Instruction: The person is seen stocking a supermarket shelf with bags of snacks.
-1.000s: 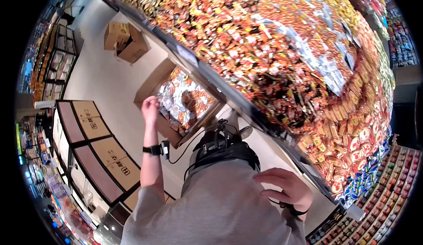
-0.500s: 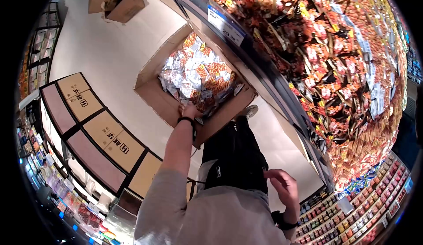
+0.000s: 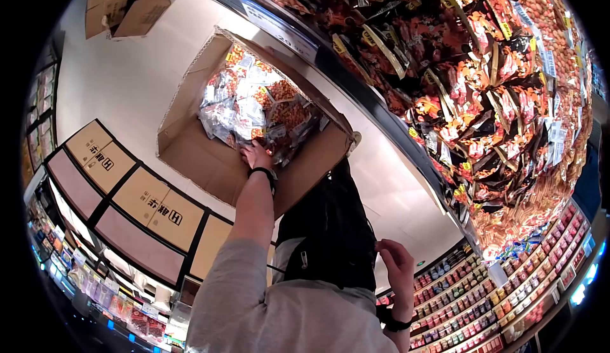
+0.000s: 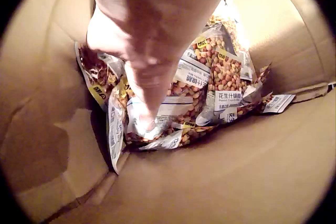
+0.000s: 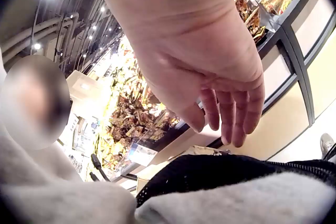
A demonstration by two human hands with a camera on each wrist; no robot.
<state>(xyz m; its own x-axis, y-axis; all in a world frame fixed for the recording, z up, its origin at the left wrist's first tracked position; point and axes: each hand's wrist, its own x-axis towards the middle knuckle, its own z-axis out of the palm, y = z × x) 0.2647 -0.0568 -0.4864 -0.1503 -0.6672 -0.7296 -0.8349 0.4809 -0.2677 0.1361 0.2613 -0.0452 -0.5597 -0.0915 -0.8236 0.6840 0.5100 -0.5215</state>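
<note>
A cardboard box [image 3: 213, 165] with raised flaps stands on the floor, holding clear-and-white snack packets [image 3: 244, 95] of nut mix. My left hand [image 3: 257, 156] reaches down inside it at the near edge of the pile. In the left wrist view, one digit of the left hand [image 4: 144, 79] points straight down onto a white-labelled packet [image 4: 168, 107]. Its other fingers are mostly hidden, so I cannot tell whether they grip a packet. Beside my right hip hangs my right hand [image 3: 397, 267], fingers loosely bent and holding nothing, as the right wrist view shows.
A bin heaped with packaged snacks [image 3: 470, 105] runs along the right, with a price sign [image 3: 273, 26] on its edge. Another opened carton [image 3: 127, 6] lies on the floor at the far left. Boxed display cabinets [image 3: 143, 200] line the left. Shelves of small packs [image 3: 457, 283] stand lower right.
My left hand has gone from above the box down to the packets inside it. The head view has moved nearer the box. My right hand stays by my hip.
</note>
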